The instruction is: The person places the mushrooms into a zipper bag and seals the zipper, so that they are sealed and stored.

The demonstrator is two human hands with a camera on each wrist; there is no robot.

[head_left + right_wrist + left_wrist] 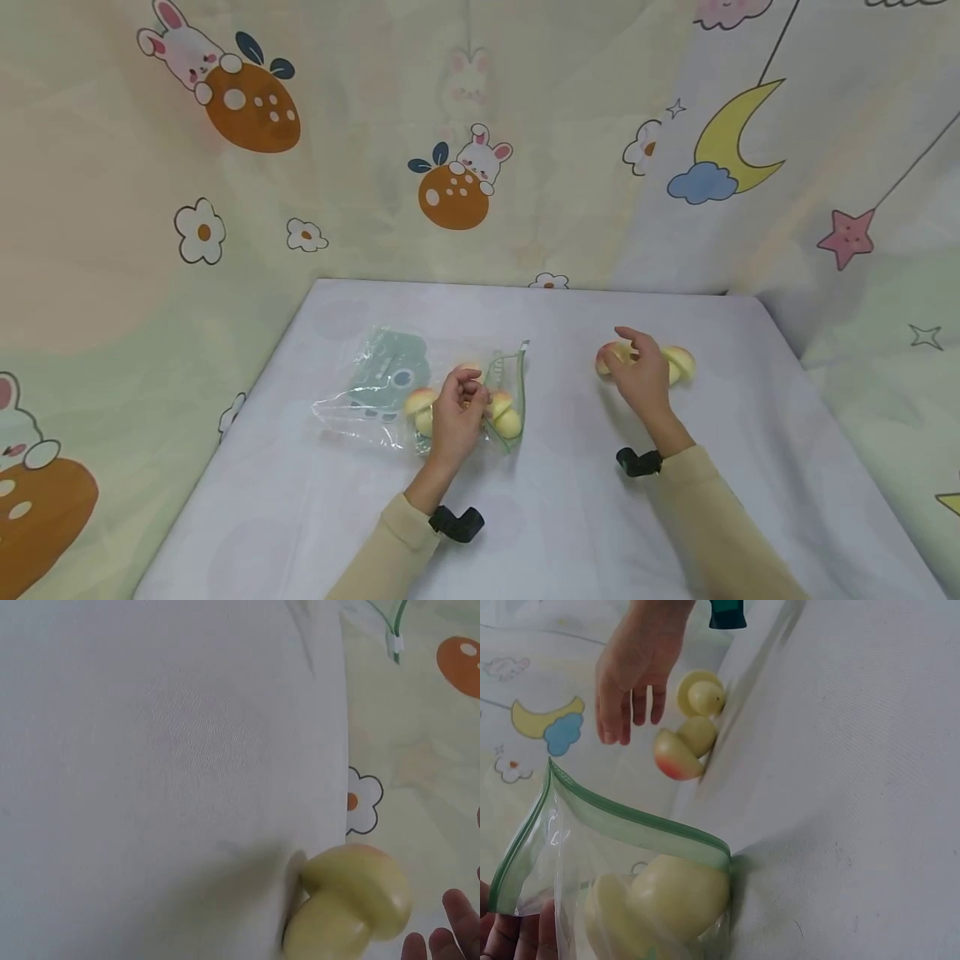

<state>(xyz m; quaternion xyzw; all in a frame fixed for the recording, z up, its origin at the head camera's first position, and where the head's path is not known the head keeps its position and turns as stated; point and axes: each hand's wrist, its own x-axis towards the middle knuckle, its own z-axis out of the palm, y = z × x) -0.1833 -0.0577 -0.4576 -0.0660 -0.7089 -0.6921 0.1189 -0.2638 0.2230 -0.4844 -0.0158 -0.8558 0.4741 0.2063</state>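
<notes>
A clear zip bag (522, 375) with a green seal stands with its mouth spread, facing right. My left hand (459, 417) holds the bag's edge, and its fingers (526, 937) show at the lower left of the left wrist view. Inside the bag lie several toy mushrooms (679, 896), cream with reddish caps. My right hand (643, 383) hovers with loose fingers just by two more mushrooms on the table, one on its left (606, 358) and one on its right (681, 363). In the right wrist view one mushroom (360, 889) sits beside the fingertips, apart from them.
The bag's left part has a pale green printed figure (390, 375) and crinkled clear plastic lying on the white-covered table (555, 517). A patterned cloth (360, 150) with rabbits, flowers and a moon hangs behind the table's back edge.
</notes>
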